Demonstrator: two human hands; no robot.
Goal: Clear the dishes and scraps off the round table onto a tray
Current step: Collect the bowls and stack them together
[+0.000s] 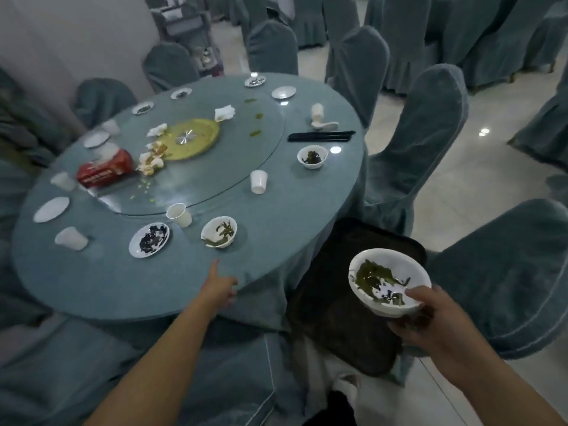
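Head view: the right hand [430, 324] is gripping a white bowl [388, 281] with its thumb over the near rim and its fingers underneath. The bowl has wet green leafy scraps stuck inside. It's in the air right over a dark tray [332, 305], which sits lower than the tabletop, just beside the right edge of the round bench [123, 287]. I can't tell what the tray is resting on.

The left hand [219, 287] is at the near edge of the bench with the index finger stuck out and the other fingers curled in, holding nothing. The fingertip is on or just above the blue-grey cloth; I can't tell which.

There's plenty on the bench. Nearest the pointing finger is a second bowl with greens [219, 232], then a small plate of dark scraps [149, 239] to its left and a paper cup [179, 214] just behind and between them. Another cup [258, 181] sits farther back near the rim of the glass turntable [246, 142], and one lies tipped over [71, 238] at the left.

On the far right side are a third bowl with dark greens [312, 157], black chopsticks [321, 136] and a white spoon [324, 126]. The turntable carries a red tissue box [106, 169], crumpled napkins [224, 113] and bits of green food. Covered chairs [421, 133] ring the bench.
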